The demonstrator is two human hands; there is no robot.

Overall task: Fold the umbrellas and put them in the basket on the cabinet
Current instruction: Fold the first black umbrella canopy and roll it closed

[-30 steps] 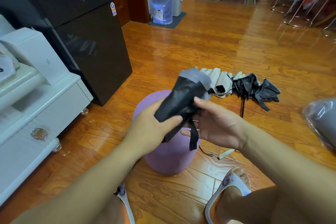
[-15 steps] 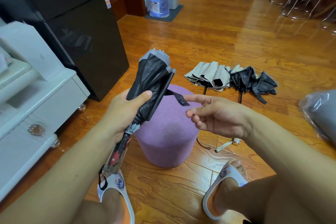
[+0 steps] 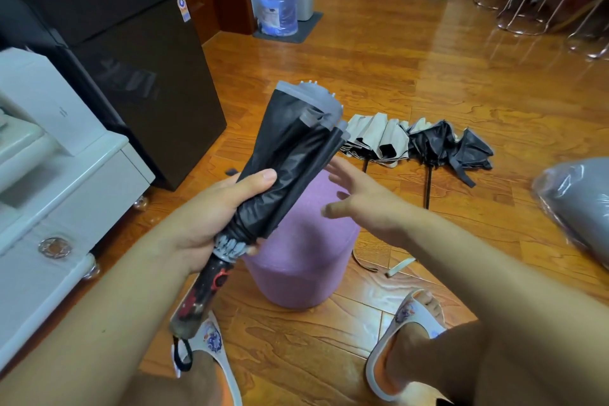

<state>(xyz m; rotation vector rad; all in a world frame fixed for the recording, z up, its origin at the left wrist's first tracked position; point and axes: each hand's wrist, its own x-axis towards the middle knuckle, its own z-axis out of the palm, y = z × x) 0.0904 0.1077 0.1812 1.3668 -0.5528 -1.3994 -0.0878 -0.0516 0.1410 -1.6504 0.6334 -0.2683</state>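
My left hand grips a folded black umbrella with a grey rim, held tilted above a purple stool, its dark red-patterned handle pointing down toward my left foot. Just right of the canopy, my right hand hovers with fingers spread and holds nothing. Two more umbrellas lie unfolded on the floor beyond the stool: a beige one and a black one. The white cabinet stands at the left. No basket is in view.
The purple stool stands between my feet. A black fridge stands left, beside the cabinet. A grey plastic-wrapped bundle lies at the right edge. A water bottle and bin sit far back. Chair legs stand far right.
My left hand has turned the folded umbrella upright and raised it. My right hand let go of the black strap and opened, fingers spread beside the canopy.
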